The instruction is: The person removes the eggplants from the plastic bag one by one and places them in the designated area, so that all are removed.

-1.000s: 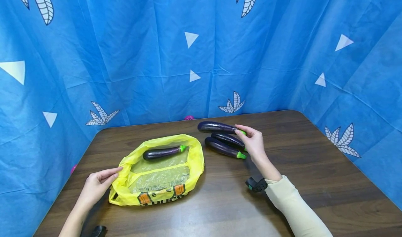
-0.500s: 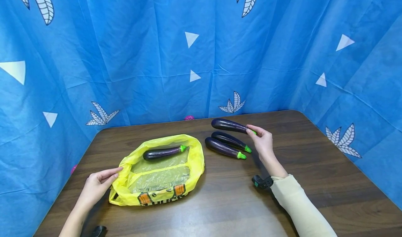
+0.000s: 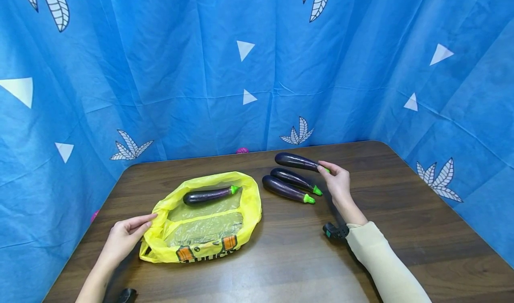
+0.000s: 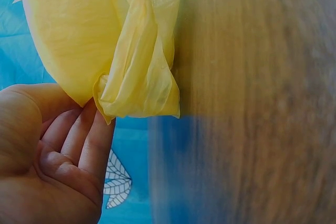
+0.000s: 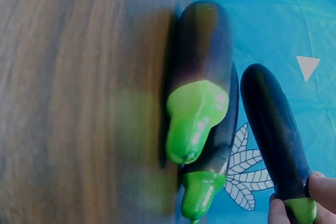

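My right hand (image 3: 338, 181) pinches an eggplant (image 3: 296, 161) near its green stem end, behind two other eggplants. Those two, a nearer eggplant (image 3: 283, 188) and a farther eggplant (image 3: 295, 180), lie side by side on the table with green caps toward the right. In the right wrist view the held eggplant (image 5: 275, 129) stands apart from the pair. On the left, my left hand (image 3: 122, 237) pinches the rim of a yellow plastic bag (image 3: 250, 209), whose mouth is spread wide. One eggplant (image 3: 206, 195) lies inside the bag. The left wrist view shows folded bag plastic (image 4: 136, 66) at my fingertips.
The brown wooden table (image 3: 289, 258) has its far edge close behind the eggplants. A blue patterned curtain (image 3: 192, 71) hangs behind and along the sides. Black wrist devices show below both hands, the right device (image 3: 335, 232) near the table.
My right hand has moved to the right with the held eggplant, slowing in the last half second. The farther lying eggplant has shifted slightly right. My left hand and the bag stay put.
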### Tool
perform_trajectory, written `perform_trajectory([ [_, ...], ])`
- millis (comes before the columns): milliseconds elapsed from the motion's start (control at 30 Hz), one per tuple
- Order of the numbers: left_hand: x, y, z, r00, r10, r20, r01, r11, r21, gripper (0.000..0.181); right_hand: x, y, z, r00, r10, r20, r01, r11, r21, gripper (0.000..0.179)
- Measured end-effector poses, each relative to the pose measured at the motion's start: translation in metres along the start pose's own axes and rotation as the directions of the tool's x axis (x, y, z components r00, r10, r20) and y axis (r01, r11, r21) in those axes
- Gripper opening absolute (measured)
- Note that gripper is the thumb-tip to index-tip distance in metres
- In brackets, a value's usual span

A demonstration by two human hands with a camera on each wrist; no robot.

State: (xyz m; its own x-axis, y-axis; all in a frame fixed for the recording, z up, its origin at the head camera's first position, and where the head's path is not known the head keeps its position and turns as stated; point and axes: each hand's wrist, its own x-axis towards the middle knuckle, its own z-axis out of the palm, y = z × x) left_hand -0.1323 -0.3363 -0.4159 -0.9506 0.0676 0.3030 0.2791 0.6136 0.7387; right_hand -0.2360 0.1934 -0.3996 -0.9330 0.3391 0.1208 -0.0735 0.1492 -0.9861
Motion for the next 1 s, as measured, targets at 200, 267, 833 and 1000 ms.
perform_trajectory([
  [200, 0.002, 0.001, 0.0, 1.0, 0.007, -0.006, -0.007, 1.0, 0.005, 0.024, 0.003, 0.006, 0.0, 1.0, 0.01, -0.016, -0.011, 1.0, -0.018, 0.031],
  [267, 0.002, 0.001, 0.0, 1.0, 0.008, -0.008, -0.008, 1.0, 0.004, 0.024, 0.004, 0.008, 0.0, 1.0, 0.01, -0.013, -0.01, 1.0, -0.027, 0.03],
  [833, 0.0, -0.002, 0.0, 1.0, -0.004, -0.005, 0.004, 1.0, 0.017, 0.024, 0.013, 0.021, -0.002, 0.993, 0.1, 0.06, -0.097, 0.994, -0.039, 0.032],
  [1000, 0.001, 0.0, 0.0, 1.0, 0.001, -0.002, -0.001, 1.0, 0.019, 0.025, 0.014, 0.025, -0.004, 0.99, 0.11, 0.084, -0.105, 0.993, -0.061, 0.032],
])
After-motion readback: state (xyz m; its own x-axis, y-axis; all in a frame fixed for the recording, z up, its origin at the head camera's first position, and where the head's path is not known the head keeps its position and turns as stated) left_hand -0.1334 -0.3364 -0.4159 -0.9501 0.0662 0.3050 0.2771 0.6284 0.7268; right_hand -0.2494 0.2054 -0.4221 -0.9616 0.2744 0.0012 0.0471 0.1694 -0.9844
